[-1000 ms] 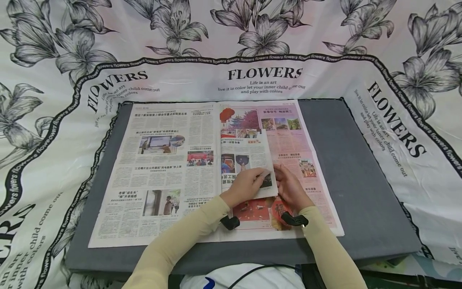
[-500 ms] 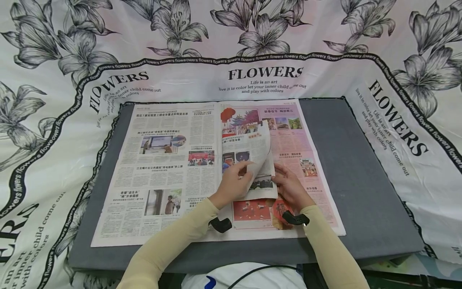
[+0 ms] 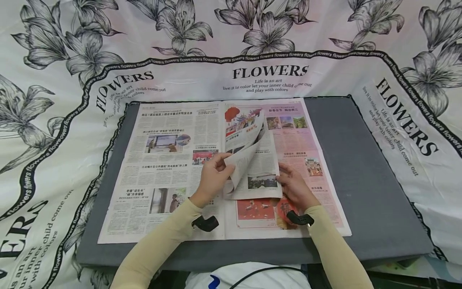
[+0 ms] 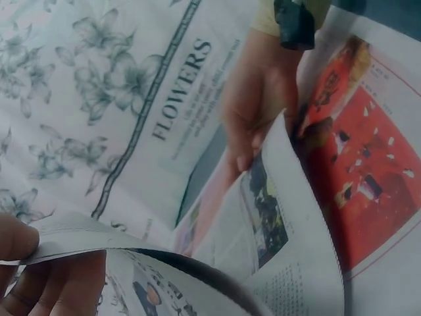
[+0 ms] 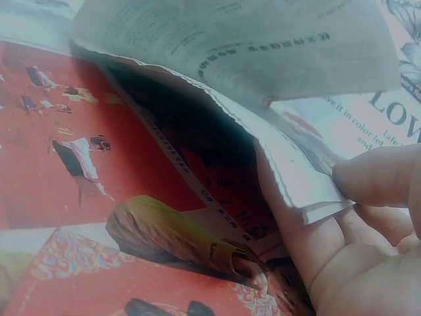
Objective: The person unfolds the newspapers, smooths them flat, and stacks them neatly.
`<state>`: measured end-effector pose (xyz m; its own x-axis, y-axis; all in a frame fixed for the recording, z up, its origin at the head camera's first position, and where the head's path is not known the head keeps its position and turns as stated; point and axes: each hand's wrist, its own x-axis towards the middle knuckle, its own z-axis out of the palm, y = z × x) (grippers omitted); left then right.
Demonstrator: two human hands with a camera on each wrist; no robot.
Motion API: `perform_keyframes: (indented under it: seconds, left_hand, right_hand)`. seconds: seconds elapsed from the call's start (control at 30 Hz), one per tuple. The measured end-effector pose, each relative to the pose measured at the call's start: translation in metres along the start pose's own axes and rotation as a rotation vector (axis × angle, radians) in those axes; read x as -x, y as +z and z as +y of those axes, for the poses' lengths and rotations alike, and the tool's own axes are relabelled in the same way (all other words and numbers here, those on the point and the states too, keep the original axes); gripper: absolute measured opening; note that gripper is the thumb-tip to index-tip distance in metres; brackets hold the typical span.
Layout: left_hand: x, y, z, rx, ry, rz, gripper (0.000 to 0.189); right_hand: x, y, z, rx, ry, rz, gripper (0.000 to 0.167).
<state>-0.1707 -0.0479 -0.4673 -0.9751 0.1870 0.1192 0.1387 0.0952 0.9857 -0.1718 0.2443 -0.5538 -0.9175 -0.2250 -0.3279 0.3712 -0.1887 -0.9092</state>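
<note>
A smaller folded newspaper [image 3: 265, 164] lies over the right page of a large spread newspaper [image 3: 162, 172]. My left hand [image 3: 213, 178] pinches the corner of its top leaf between thumb and fingers, and that leaf curls up and over to the left. At the folded newspaper's right edge my right hand [image 3: 296, 186] holds the lower layers, thumb above and fingers beneath, as the right wrist view shows. In the left wrist view the raised leaf [image 4: 85, 237] bends away from the left thumb, and the right hand [image 4: 263, 99] shows beyond it.
The spread newspaper lies on a grey table [image 3: 375, 200]. A white cloth [image 3: 191, 84] with flower prints and lettering hangs behind and around it. Dark wrist cameras [image 3: 205, 223] sit on both wrists. A black cable [image 3: 260, 271] crosses the person's lap.
My left hand has moved left from the folded newspaper's lower right corner, peeling its top leaf up and over. My right hand has stayed at the right edge. The head view has shifted slightly.
</note>
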Motion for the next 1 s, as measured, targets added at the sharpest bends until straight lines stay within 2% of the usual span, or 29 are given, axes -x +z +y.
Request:
perform_keyframes:
  seconds: [0.17, 0.33, 0.6, 0.8, 1.0]
  left_hand:
    - [0.003, -0.013, -0.001, 0.079, -0.039, 0.075, 0.032]
    - [0.010, -0.034, -0.006, 0.145, -0.069, 0.149, 0.032]
    - [0.027, -0.067, -0.023, 0.163, -0.175, 0.295, 0.031]
    - [0.037, -0.081, -0.034, 0.132, -0.214, 0.335, 0.028]
    - [0.047, -0.092, -0.045, 0.154, -0.242, 0.371, 0.031]
  right_hand:
    - [0.001, 0.000, 0.002, -0.015, -0.022, 0.000, 0.063]
    - [0.002, 0.001, 0.000, -0.027, -0.013, 0.006, 0.062]
    - [0.000, 0.002, -0.002, -0.027, 0.010, 0.017, 0.063]
    - [0.000, 0.002, -0.002, -0.015, 0.006, 0.016, 0.063]
    - [0.001, 0.003, -0.003, -0.016, 0.006, 0.023, 0.063]
